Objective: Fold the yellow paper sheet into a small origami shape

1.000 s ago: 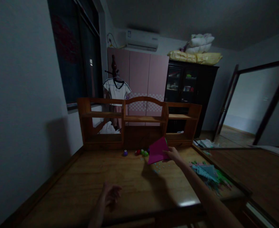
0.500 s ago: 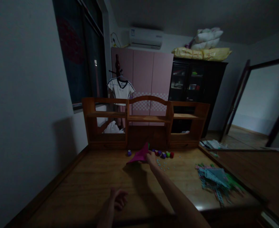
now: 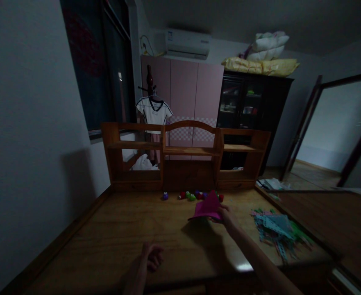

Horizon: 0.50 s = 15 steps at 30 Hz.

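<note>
My right hand (image 3: 225, 215) grips the right side of a magenta sheet-like piece (image 3: 209, 206), folded or bent, with a pointed top. It is held above the wooden desk (image 3: 131, 229), casting a shadow toward me. Behind it stands a row of small red, green and purple toy-like pieces (image 3: 192, 196), partly hidden by the magenta piece. One purple piece (image 3: 165, 196) sits apart to the left. My left hand (image 3: 153, 257) is near the desk's front edge, fingers loosely bent and apart from the thumb, with nothing visible in it.
A pile of teal, green and pink plastic-looking strips and plates (image 3: 277, 227) lies at the desk's right. A wooden shelf unit (image 3: 192, 151) runs along the back edge. The wall (image 3: 45, 143) borders the left side.
My right hand has moved right with the magenta piece, uncovering red and green pieces in the row. Scattered pale bits seen before no longer show. My left hand stays almost in place.
</note>
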Each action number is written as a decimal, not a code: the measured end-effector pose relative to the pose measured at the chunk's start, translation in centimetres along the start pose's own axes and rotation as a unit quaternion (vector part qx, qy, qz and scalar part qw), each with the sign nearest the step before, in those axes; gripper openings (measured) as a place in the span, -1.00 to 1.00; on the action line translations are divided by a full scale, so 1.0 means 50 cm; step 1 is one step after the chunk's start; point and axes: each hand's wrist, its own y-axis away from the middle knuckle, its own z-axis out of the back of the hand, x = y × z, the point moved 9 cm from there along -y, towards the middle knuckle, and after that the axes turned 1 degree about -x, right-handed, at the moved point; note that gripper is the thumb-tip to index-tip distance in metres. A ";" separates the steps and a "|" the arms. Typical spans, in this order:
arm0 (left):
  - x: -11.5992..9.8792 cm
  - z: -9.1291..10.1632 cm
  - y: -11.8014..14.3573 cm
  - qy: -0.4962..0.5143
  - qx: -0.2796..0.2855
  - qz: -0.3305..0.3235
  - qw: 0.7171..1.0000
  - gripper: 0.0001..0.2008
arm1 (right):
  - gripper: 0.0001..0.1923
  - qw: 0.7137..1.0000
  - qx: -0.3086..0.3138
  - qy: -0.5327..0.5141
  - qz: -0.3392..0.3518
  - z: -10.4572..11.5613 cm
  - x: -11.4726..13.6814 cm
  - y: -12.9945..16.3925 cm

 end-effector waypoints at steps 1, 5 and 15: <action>0.001 0.002 0.000 -0.001 -0.005 0.000 1.000 -0.17 | -0.85 1.000 -0.003 -0.001 0.007 0.026 0.007 0.009; 0.003 0.007 -0.001 0.003 -0.020 -0.011 1.000 -0.17 | -0.83 0.999 0.006 0.006 0.051 0.093 0.043 0.038; -0.033 0.013 0.038 -0.051 -0.076 -0.022 0.996 -0.12 | -0.81 1.000 -0.004 -0.006 0.030 0.004 0.012 -0.053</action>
